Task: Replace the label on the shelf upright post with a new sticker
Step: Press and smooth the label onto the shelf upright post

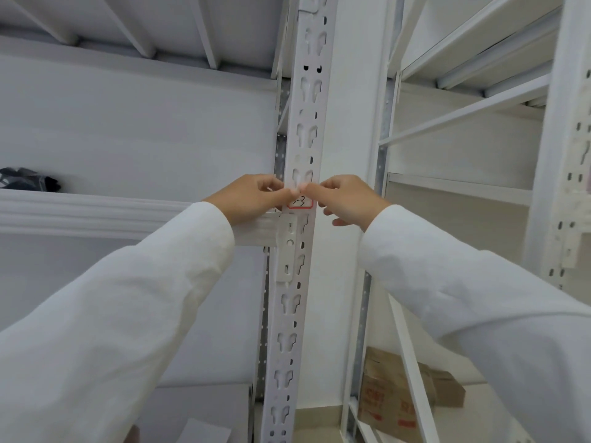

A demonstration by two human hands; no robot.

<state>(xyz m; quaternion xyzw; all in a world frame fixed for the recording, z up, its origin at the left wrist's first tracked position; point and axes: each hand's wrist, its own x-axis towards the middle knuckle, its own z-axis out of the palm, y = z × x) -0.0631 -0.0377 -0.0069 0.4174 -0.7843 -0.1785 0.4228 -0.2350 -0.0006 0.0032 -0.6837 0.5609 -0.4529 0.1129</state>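
A white perforated upright post (300, 129) runs up the middle of the head view. A small white sticker (300, 203) with a red border and dark handwriting sits on its front face, just above the beam joint. My left hand (252, 196) pinches the sticker's upper left corner with thumb and forefinger. My right hand (345, 199) pinches the upper right corner, and its fingertips meet the left hand's at the top edge. The fingers cover the sticker's top edge. Both arms wear white sleeves.
A white shelf beam (96, 215) joins the post from the left, with a dark object (28, 180) lying on that shelf. A second white rack (463, 187) stands to the right. Brown cardboard boxes (399, 398) lie on the floor beneath it.
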